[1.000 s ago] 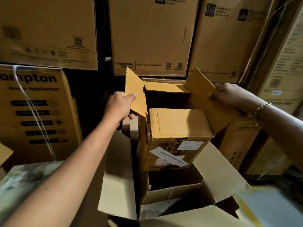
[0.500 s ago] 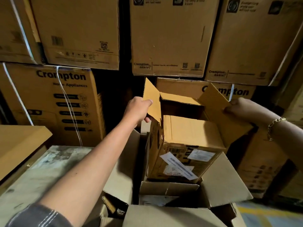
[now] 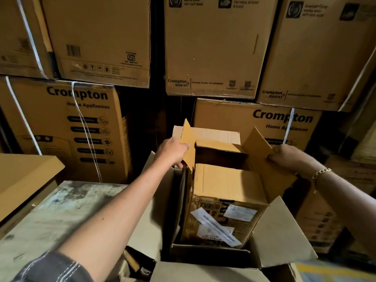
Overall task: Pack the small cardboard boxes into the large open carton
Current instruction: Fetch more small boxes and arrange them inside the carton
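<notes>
A small cardboard box (image 3: 225,186) with white labels on its near side stands tilted inside the large open carton (image 3: 280,233), its lower part below the carton's rim. The box's top flaps stand open. My left hand (image 3: 173,151) grips the box's left flap (image 3: 188,143). My right hand (image 3: 289,157) grips the right flap (image 3: 262,155). The carton's own flaps spread outward on all sides. What lies in the carton under the box is hidden.
Tall stacks of Crompton cartons (image 3: 81,123) fill the wall behind. A worn grey table top (image 3: 57,216) lies to the left, with another cardboard box (image 3: 22,176) on it. More stacked cartons (image 3: 325,216) stand to the right.
The view has tilted up and shifted, so the box and hands sit lower and more to the right in frame. Both hands keep their grip on the flaps.
</notes>
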